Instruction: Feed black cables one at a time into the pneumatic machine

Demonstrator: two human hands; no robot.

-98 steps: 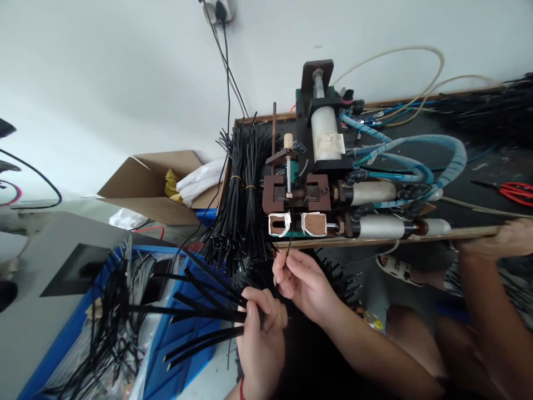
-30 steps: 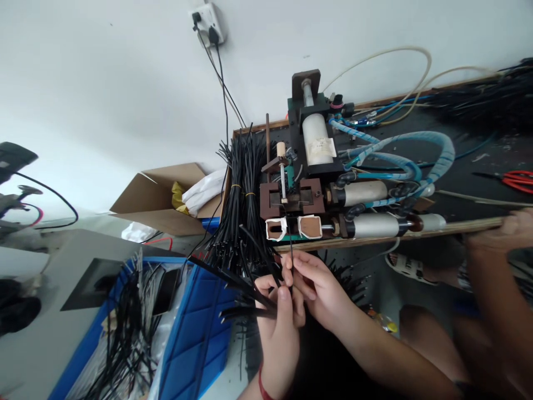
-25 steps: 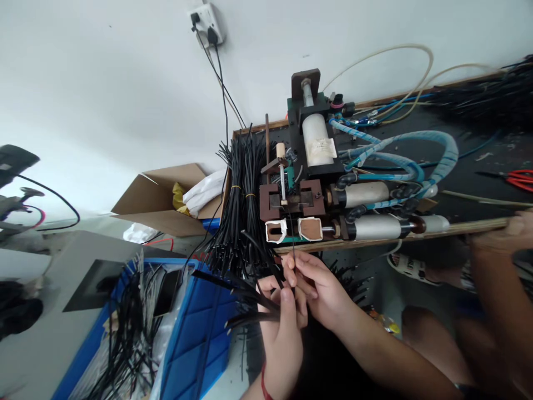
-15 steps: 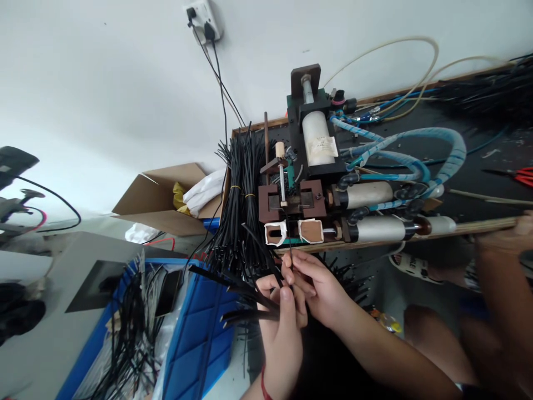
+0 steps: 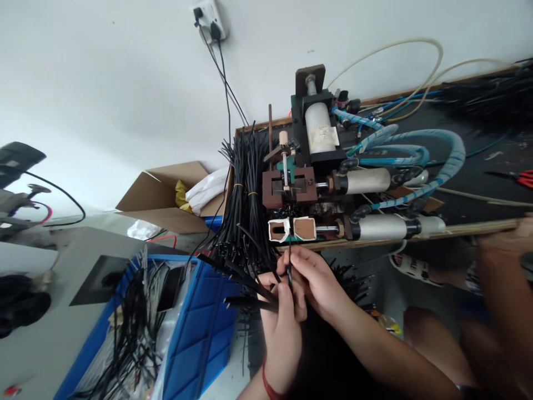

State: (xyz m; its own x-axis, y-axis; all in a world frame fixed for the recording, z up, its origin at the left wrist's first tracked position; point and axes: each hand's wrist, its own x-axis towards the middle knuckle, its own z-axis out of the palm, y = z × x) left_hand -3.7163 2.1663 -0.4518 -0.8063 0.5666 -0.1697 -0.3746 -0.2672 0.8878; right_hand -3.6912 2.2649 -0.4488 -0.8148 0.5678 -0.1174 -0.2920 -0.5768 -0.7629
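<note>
My left hand (image 5: pixel 281 311) is closed around several black cables (image 5: pixel 250 300), whose cut ends fan out to the left. Just beside it, my right hand (image 5: pixel 312 278) pinches a single black cable (image 5: pixel 290 253) between thumb and fingers. That cable runs up between two white-edged clamp blocks (image 5: pixel 304 229) at the front of a pneumatic wire-stripping machine (image 5: pixel 325 128). The two blocks stand close together around it. Behind them, brown jaws (image 5: pixel 288 188) have come together, and the cable's far end is hidden there.
Bundles of black cables (image 5: pixel 245 194) tied with yellow bands lie left of the machine. A blue bin (image 5: pixel 200 328) with cable scraps and an open cardboard box (image 5: pixel 154 200) stand further left. Red-handled pliers (image 5: pixel 522 178) lie at the right. Another person's arm (image 5: pixel 499 278) rests at the bench edge.
The right clamp block has slid left towards the other, its rod further out. The brown jaws behind have closed and shifted forward. Both hands stay almost in place.
</note>
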